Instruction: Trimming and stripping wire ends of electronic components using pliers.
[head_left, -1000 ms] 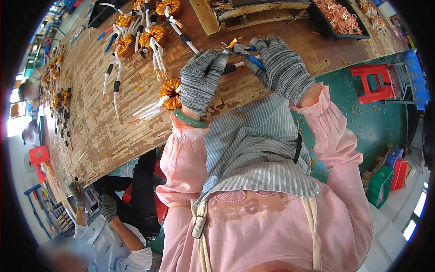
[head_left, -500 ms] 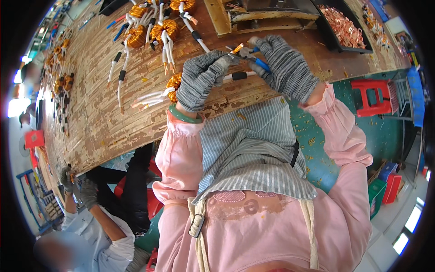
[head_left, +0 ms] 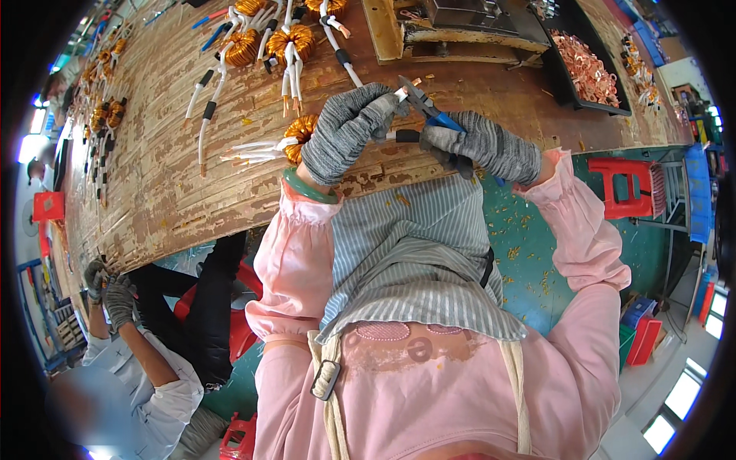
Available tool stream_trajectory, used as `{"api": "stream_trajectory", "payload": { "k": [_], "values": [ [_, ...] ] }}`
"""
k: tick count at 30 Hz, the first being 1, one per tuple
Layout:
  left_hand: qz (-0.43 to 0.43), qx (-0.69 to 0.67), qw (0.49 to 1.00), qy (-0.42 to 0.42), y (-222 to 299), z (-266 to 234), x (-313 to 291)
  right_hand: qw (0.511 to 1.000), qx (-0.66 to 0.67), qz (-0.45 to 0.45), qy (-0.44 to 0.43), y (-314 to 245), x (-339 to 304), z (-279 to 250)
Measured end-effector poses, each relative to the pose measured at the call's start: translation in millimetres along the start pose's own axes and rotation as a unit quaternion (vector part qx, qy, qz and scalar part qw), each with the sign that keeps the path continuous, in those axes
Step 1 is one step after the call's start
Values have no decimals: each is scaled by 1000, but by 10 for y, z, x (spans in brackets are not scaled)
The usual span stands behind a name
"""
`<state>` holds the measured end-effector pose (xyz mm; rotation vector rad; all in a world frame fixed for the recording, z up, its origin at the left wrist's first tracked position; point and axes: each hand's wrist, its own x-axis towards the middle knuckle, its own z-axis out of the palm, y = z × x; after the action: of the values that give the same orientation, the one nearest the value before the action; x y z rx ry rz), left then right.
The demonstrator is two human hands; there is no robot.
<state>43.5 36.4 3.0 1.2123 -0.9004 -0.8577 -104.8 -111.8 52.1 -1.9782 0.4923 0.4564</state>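
My left hand (head_left: 349,130), in a grey knit glove, is closed round a white wire lead (head_left: 402,93) whose bare copper end points up to the right. My right hand (head_left: 487,144), gloved alike, grips blue-handled pliers (head_left: 418,100). Their metal jaws are beside the copper end; whether they touch it I cannot tell. Against my left wrist lies a copper-wound ring coil (head_left: 300,138), with white leads (head_left: 257,152) stretching left. A black sleeve (head_left: 406,136) on a white lead shows between my hands. The lead's path under my left glove is hidden.
More ring coils (head_left: 291,44) with white leads lie on the worn wooden table (head_left: 153,192). Ahead stands a metal fixture (head_left: 468,27), and right of it a black tray (head_left: 566,86) of copper pieces. A gloved co-worker (head_left: 126,383) sits at lower left. A red stool (head_left: 613,184) stands right.
My right hand has swung down and to the right, turning the pliers so their jaws point up to the left. My left hand stays closed in nearly the same place.
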Motion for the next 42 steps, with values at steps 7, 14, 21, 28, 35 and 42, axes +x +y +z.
{"api": "stream_trajectory", "payload": {
  "k": [7, 14, 21, 28, 35, 42],
  "values": [
    [105, 151, 980, 70, 61, 187, 17, 790, -412, -233, 389, 241, 189, 31],
    [99, 134, 978, 128, 27, 265, 79, 860, -304, -207, 353, 211, 242, 125],
    [82, 177, 967, 163, 19, 276, 111, 875, -227, -199, 378, 275, 315, 255],
    [26, 214, 949, 232, 25, 323, 138, 862, 130, -241, 426, 291, 210, 156],
    [62, 138, 982, 113, 75, 204, 98, 834, -338, -157, 406, 376, 222, 74],
    [70, 81, 989, 100, -1, 56, 15, 843, -332, -198, 373, 284, 283, 71]
  ]
}}
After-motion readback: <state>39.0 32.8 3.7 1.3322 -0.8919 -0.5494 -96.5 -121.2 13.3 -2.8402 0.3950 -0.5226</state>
